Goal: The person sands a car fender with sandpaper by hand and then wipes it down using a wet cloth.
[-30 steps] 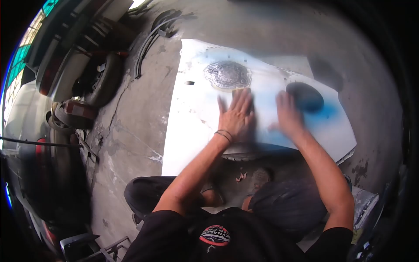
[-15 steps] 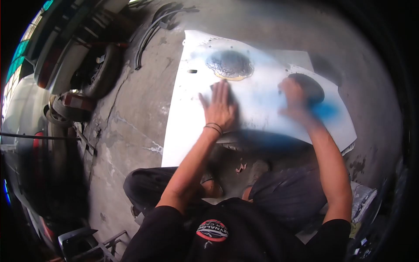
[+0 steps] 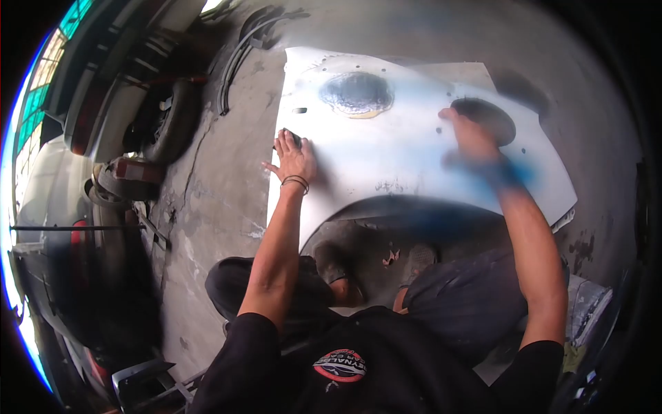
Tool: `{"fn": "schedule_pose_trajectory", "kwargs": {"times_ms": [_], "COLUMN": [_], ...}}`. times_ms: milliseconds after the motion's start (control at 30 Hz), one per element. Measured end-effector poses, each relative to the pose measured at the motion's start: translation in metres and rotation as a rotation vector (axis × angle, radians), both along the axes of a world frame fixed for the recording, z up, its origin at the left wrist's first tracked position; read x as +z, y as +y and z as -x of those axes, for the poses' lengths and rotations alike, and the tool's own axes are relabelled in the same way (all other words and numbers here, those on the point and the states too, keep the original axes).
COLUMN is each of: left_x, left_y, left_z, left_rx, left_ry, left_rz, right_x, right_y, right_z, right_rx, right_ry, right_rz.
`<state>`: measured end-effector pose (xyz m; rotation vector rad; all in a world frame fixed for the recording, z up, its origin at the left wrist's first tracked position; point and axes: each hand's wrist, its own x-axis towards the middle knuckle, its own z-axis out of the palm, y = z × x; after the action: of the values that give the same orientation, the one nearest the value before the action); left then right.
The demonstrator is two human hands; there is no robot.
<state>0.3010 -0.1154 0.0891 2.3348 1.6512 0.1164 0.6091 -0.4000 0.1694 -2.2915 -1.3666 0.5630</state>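
Note:
A large white curved panel [image 3: 345,152] with blue smudges lies in front of me. My left hand [image 3: 296,160] lies flat near its left edge, fingers stretched over a dark flat pad [image 3: 296,138] that shows at the fingertips. A grey, worn oval patch [image 3: 356,93] is up and to the right of that hand. My right hand [image 3: 474,136], somewhat blurred, is over the panel beside a black oval [image 3: 498,119]. Its thumb stands apart from the fingers, and nothing shows between them.
Car bumpers [image 3: 103,114] and a wheel [image 3: 172,124] stand at the left. Curved dark strips [image 3: 238,58] lie on the concrete floor [image 3: 207,200] above. A dry leaf [image 3: 392,258] is near my feet. A whitish part [image 3: 586,310] rests at the lower right.
My left hand has slid left across the panel from below the grey patch, and the dark pad has moved with it. My right hand has shifted slightly up and right.

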Motion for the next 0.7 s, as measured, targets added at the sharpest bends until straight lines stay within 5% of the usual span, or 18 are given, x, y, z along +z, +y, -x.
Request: {"fn": "schedule_pose_trajectory", "kwargs": {"times_ms": [100, 200, 333, 467, 567, 600, 700], "left_x": [-0.006, -0.003, 0.012, 0.010, -0.017, 0.020, 0.004], "left_y": [-0.065, -0.186, -0.168, -0.034, -0.021, -0.073, -0.153], "left_z": [-0.041, -0.097, -0.093, -0.053, -0.058, -0.080, -0.111], "left_rx": [-0.159, -0.565, -0.791, -0.221, -0.178, -0.309, -0.700], "left_ry": [0.037, -0.076, -0.019, 0.140, -0.004, 0.152, 0.027], "left_rz": [-0.132, -0.125, -0.172, -0.078, -0.058, -0.042, -0.191], "right_x": [-0.006, -0.001, -0.014, -0.008, -0.009, -0.013, -0.018], "right_y": [0.000, 0.001, -0.002, -0.002, 0.001, 0.003, 0.000], "right_z": [-0.002, -0.002, -0.009, -0.007, -0.008, -0.010, -0.010], "right_rx": [0.014, 0.053, 0.067, -0.025, -0.031, -0.037, -0.015], "right_ry": [0.003, -0.016, -0.080, -0.033, -0.064, -0.065, -0.143], "right_rz": [-0.031, -0.006, -0.036, 0.124, 0.162, 0.157, 0.130]}}
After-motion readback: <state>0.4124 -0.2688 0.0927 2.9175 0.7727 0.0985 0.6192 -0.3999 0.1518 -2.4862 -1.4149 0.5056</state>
